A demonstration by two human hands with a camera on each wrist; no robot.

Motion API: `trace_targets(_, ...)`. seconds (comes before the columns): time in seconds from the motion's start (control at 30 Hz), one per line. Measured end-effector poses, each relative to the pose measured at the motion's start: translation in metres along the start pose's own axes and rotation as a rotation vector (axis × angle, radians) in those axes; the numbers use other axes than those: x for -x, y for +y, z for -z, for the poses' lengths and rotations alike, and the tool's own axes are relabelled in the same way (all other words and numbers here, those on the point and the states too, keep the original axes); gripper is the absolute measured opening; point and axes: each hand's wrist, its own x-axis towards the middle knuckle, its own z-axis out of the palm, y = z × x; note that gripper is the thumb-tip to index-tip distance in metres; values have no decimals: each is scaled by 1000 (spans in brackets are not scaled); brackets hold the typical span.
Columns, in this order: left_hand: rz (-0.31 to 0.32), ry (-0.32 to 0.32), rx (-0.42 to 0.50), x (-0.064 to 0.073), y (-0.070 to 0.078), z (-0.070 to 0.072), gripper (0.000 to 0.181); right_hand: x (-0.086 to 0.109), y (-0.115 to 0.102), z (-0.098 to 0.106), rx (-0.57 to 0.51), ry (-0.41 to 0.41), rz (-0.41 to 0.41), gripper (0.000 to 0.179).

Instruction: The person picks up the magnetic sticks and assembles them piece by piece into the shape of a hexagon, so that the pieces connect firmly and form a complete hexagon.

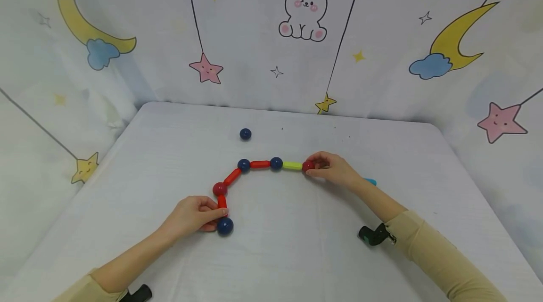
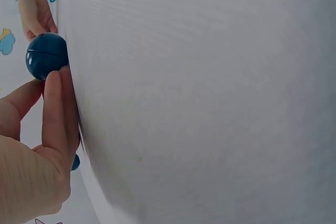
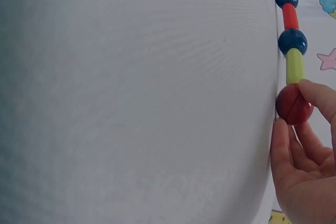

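A chain of balls and short rods curves across the white table. At its near end my left hand (image 1: pixel 193 215) pinches a red rod (image 1: pixel 222 201), right behind the dark blue end ball (image 1: pixel 225 226). From there the chain runs through a red ball (image 1: pixel 219 189), another red rod (image 1: pixel 232 177), a blue ball (image 1: pixel 243 165), a red rod (image 1: pixel 260 164), a blue ball (image 1: pixel 276 163) and a yellow-green rod (image 1: pixel 292 165). The red ball (image 3: pixel 294 104) at the far right end sits between the thumb and fingers of my right hand (image 1: pixel 333 169).
A loose blue ball (image 1: pixel 245 134) lies behind the chain. A light blue rod (image 1: pixel 370 182) shows partly from behind the right forearm. Black wrist devices (image 1: pixel 373 235) are strapped at both sleeves. A patterned cloth (image 1: pixel 263 33) hangs behind the table (image 1: pixel 288 255).
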Motion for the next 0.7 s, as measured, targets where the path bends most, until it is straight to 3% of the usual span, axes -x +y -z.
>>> trace_targets(0.17,-70,-13,-54,2,0,6,25,1,0,0,-15,-4,-3,42)
trace_targets(0.37,-316,46,-167,1,11,13,18,2,-1,2,-25,-21,-2,44)
trace_targets(0.43,-428,36,-195,-4,24,8,15,3,-1,4,-28,-23,2,44)
trace_targets(0.57,-698,-61,-280,-24,64,-14,15,4,1,6,-37,-30,16,44)
trace_targets(0.63,-799,-116,-341,-39,87,-29,20,4,2,5,-44,-40,29,45)
trace_targets(0.7,-839,-156,-403,-57,107,-43,28,3,3,3,-42,-46,48,44)
